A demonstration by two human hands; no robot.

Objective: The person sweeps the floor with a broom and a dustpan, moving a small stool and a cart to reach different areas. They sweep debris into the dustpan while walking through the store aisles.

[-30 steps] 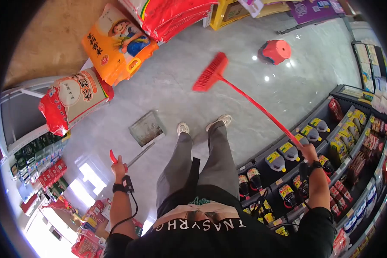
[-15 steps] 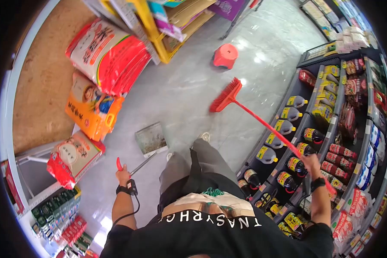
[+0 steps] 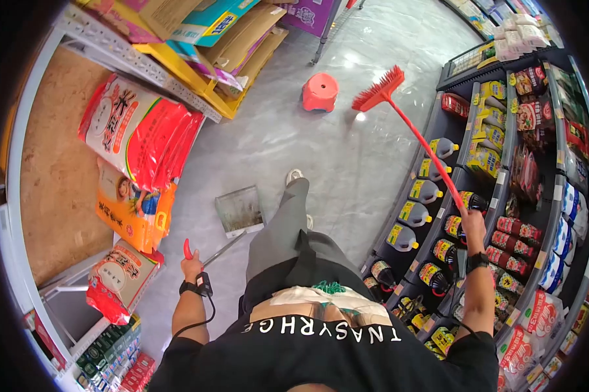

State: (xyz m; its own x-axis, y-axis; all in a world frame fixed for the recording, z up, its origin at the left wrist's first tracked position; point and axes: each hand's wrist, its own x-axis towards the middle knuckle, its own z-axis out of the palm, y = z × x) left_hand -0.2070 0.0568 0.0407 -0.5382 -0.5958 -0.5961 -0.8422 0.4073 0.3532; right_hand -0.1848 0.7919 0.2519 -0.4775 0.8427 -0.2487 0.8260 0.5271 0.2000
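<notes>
- The red broom [image 3: 425, 147] has its bristle head [image 3: 379, 91] just right of the red stool [image 3: 320, 92]; whether the bristles touch the floor, I cannot tell. Its handle slants down and right, away from the stool, passing in front of the shelf.
- The right hand [image 3: 473, 227], well below and right of the stool, is closed around the broom's handle; the finger placement is too small to tell.
- The dustpan [image 3: 240, 210] is below and left of the stool, with dark marks inside, close to the person's trouser leg [image 3: 278, 219].
- The left hand [image 3: 192, 266], farther below and left of the stool, is curled around the dustpan's handle near its red grip end [image 3: 188, 249].
- One pale shoe [image 3: 295, 175] is below the stool, between the dustpan and open floor, with the other shoe [image 3: 310, 222] lower still.
- The stocked shelf [image 3: 432, 130] bounds the floor right of the stool, with grey jugs [image 3: 414, 213] and dark bottles [image 3: 434, 278] in rows.
- The yellow rack [image 3: 224, 104] stands left of the stool, holding cardboard trays [image 3: 255, 39]; a purple panel [image 3: 307, 14] is above the stool.
- Farther left of the stool, red-and-white sacks [image 3: 137, 134], an orange sack [image 3: 134, 215] and another sack [image 3: 121, 281] line that side.
</notes>
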